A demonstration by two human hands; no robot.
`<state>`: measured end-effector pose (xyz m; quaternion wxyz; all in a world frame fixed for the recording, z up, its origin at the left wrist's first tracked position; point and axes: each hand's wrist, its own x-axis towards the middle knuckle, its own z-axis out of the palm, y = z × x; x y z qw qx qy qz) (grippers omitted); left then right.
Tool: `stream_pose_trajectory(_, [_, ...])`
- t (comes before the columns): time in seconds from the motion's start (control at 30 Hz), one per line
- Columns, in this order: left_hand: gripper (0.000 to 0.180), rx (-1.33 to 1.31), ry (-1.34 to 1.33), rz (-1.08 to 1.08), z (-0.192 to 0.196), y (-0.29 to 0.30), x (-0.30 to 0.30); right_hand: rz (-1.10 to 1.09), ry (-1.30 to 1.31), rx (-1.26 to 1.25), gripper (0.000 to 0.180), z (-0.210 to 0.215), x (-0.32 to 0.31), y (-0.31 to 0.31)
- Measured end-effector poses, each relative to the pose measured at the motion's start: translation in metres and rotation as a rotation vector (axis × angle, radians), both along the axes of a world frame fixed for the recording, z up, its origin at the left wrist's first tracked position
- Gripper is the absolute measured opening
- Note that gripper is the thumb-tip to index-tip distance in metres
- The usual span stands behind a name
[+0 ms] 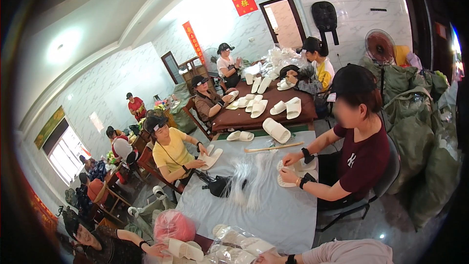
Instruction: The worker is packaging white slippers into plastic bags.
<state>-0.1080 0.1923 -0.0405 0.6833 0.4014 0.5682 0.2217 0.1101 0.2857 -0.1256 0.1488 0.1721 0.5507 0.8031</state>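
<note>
From the lower right comes my right arm in a pale pink sleeve with a black wristband. At the bottom edge my right hand (271,258) rests against cream slippers (239,238) in clear plastic; the frame cuts off its fingers, so I cannot make out its grip. My left hand is out of view. Just left of the wrapped slippers, a co-worker's hand (157,250) holds a pair of white slippers (183,250). Behind that pair sits a round pink bundle (174,226).
A grey-covered table (288,215) holds clear plastic strips (251,178), a black bag (220,186) and a wooden stick (273,147). Co-workers handle slippers on both sides. Beyond stands a brown-covered table (234,120) with more slippers. Green sacks (410,132) line the right wall.
</note>
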Motion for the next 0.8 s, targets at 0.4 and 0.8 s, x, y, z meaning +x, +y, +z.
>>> stream_pose_trajectory(0.4, [0.032,0.289,0.242,-0.046,0.004,0.026,0.027,0.435,-1.391,0.737,0.037,0.185,0.079,0.031])
stream_pose_trajectory(0.8, [0.023,0.513,0.507,-0.127,0.015,0.007,0.045,0.839,-2.461,2.406,0.084,0.174,0.133,-0.027])
